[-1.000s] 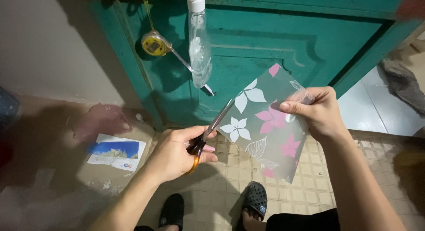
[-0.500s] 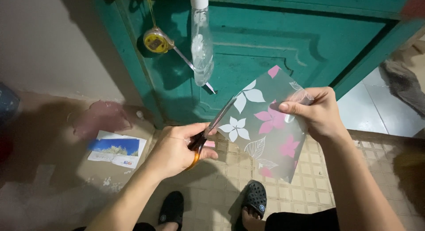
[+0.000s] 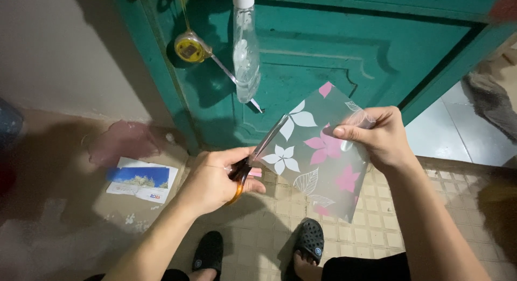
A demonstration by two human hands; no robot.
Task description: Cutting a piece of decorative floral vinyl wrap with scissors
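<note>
My left hand [image 3: 215,178] grips orange-handled scissors [image 3: 253,160], whose blades meet the left edge of a sheet of grey film [image 3: 318,151] printed with white and pink flowers. My right hand [image 3: 377,135] pinches the sheet's upper right corner and holds it up in front of a green door [image 3: 334,49]. The sheet hangs tilted, its lower corner pointing down toward my feet.
A clear spray bottle [image 3: 246,54] and a yellow tape measure [image 3: 189,48] hang on the door. A printed card [image 3: 141,179] lies on the floor at the left. My black sandals [image 3: 309,240] stand on beige tiles. Grey cloth [image 3: 493,100] lies at the far right.
Both hands and the sheet have stayed almost where they were. The view has shifted slightly.
</note>
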